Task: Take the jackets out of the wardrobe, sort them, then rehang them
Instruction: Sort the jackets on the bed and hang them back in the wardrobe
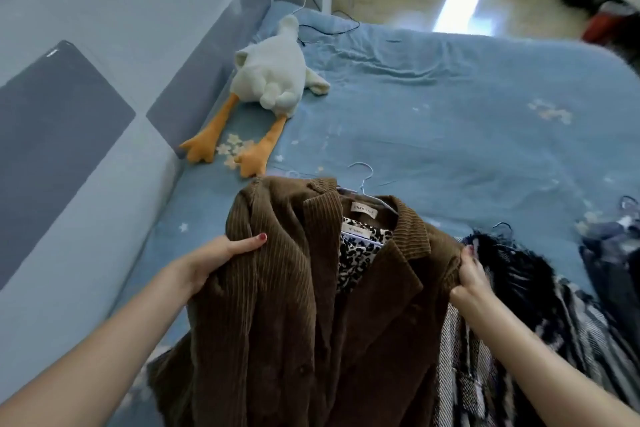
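Fingers of the left hand [221, 262] and right hand [471, 274] curl into each shoulder of the brown corduroy jacket [294, 305], gripping it on its pale hanger [362, 180] above the blue bed [433, 107], a plush duck [266, 80] at eleven o'clock, dark jackets [519, 274] heaped at three

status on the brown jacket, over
Left hand and right hand grip brown corduroy jacket by its shoulders, hanger inside. Above bed. Plush goose off left.
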